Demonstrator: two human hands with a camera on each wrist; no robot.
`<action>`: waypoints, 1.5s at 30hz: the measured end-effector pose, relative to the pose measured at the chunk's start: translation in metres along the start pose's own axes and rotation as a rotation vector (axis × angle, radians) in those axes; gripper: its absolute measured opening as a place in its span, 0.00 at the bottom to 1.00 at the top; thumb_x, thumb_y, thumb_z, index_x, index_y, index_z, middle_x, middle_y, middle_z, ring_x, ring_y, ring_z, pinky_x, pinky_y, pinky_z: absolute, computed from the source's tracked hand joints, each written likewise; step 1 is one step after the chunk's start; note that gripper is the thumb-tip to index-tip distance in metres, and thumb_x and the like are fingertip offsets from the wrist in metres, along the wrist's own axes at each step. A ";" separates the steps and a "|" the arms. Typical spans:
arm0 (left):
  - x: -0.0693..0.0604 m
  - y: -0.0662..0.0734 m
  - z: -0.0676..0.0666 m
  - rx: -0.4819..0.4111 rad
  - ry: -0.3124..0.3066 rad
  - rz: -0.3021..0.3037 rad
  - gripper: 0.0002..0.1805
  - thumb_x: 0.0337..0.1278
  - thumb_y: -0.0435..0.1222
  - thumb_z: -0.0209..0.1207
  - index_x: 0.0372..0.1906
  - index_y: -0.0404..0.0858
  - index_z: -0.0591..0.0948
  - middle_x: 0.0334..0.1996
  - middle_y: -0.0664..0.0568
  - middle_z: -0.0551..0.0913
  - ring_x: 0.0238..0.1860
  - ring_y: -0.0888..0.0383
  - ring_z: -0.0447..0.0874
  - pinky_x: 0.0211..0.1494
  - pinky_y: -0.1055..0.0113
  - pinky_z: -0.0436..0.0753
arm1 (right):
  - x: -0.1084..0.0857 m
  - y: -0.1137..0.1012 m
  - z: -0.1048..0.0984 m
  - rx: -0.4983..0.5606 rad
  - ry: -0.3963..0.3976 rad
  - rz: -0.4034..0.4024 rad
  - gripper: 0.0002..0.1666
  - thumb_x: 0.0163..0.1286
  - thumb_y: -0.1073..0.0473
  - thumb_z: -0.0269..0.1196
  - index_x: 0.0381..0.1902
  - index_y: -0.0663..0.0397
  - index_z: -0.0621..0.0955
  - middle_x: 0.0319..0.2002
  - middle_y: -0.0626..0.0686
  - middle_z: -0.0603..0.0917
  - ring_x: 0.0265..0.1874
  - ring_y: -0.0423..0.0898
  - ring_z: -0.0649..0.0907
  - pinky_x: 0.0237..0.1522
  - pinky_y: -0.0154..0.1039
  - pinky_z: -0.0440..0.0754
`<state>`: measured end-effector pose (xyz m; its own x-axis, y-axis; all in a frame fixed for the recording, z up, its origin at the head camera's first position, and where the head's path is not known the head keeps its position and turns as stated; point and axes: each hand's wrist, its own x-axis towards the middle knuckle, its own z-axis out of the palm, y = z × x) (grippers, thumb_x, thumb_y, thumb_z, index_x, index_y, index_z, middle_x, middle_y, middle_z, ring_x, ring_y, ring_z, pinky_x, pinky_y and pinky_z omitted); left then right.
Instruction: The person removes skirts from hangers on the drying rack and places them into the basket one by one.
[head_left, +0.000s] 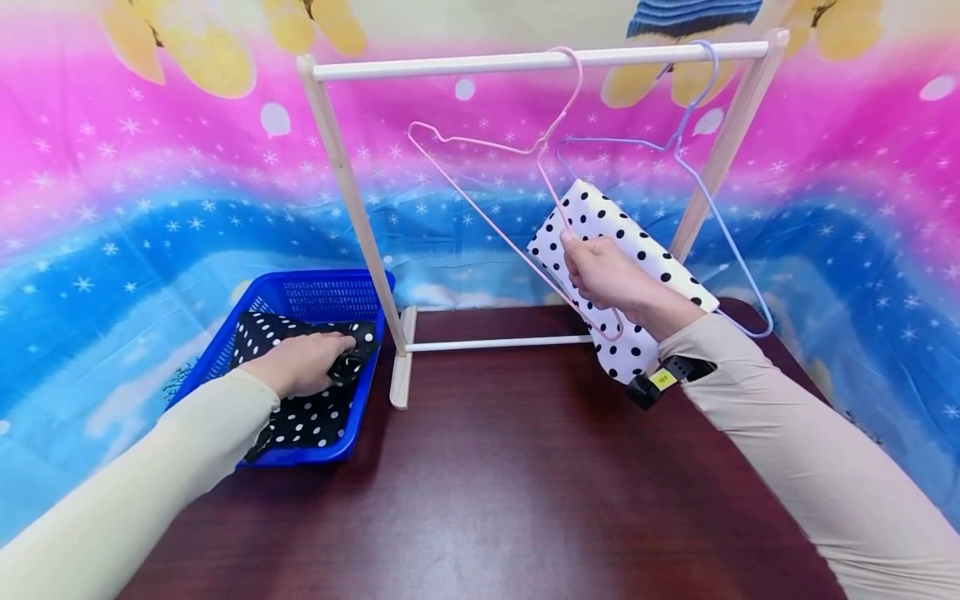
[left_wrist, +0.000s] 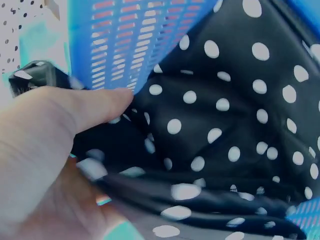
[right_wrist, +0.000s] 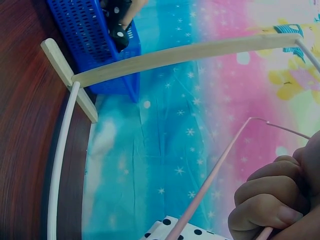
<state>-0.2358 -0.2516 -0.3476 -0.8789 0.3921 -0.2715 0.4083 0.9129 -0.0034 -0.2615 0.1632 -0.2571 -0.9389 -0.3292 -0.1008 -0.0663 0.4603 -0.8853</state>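
In the head view, my left hand reaches into a blue plastic basket and grips a black cloth with white dots. The left wrist view shows the thumb over a gathered fold of this cloth. On the right, my right hand holds one side of a pink hanger, whose hook is over the rack's top bar. Behind it, a white cloth with black dots hangs from a blue hanger. The right wrist view shows curled fingers around the pink hanger.
A wooden rack with a white top bar stands on the dark red-brown table. Its left foot is close beside the basket. A lower white bar joins the sides. A colourful printed curtain surrounds the table.
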 end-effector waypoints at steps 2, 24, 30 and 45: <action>-0.001 0.000 0.002 -0.043 -0.052 -0.005 0.26 0.60 0.32 0.65 0.63 0.35 0.73 0.61 0.35 0.80 0.63 0.36 0.78 0.65 0.40 0.76 | 0.000 0.000 0.001 0.005 0.001 0.003 0.36 0.83 0.37 0.37 0.15 0.49 0.62 0.11 0.42 0.58 0.10 0.37 0.55 0.15 0.32 0.53; -0.018 0.008 0.027 -0.091 -0.236 -0.073 0.27 0.66 0.28 0.52 0.70 0.31 0.70 0.67 0.29 0.73 0.71 0.32 0.69 0.71 0.39 0.70 | 0.010 -0.003 0.018 -0.022 -0.022 0.012 0.36 0.84 0.40 0.34 0.15 0.49 0.61 0.10 0.43 0.58 0.10 0.39 0.55 0.15 0.34 0.54; -0.015 0.001 0.030 -0.148 -0.255 -0.020 0.09 0.64 0.28 0.55 0.47 0.38 0.77 0.41 0.45 0.82 0.47 0.49 0.80 0.52 0.52 0.79 | 0.011 -0.007 0.023 -0.058 -0.002 -0.005 0.37 0.84 0.39 0.36 0.15 0.50 0.62 0.11 0.42 0.59 0.10 0.40 0.57 0.15 0.34 0.56; -0.040 -0.030 0.042 0.166 0.264 -0.209 0.34 0.46 0.37 0.74 0.57 0.34 0.70 0.50 0.25 0.74 0.49 0.27 0.76 0.39 0.33 0.81 | 0.013 -0.016 0.027 -0.038 -0.037 -0.004 0.37 0.83 0.36 0.36 0.16 0.50 0.63 0.09 0.43 0.59 0.11 0.40 0.56 0.16 0.34 0.55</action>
<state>-0.2021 -0.2995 -0.3774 -0.9720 0.2349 0.0090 0.2288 0.9539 -0.1942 -0.2636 0.1294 -0.2561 -0.9254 -0.3611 -0.1152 -0.0833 0.4902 -0.8676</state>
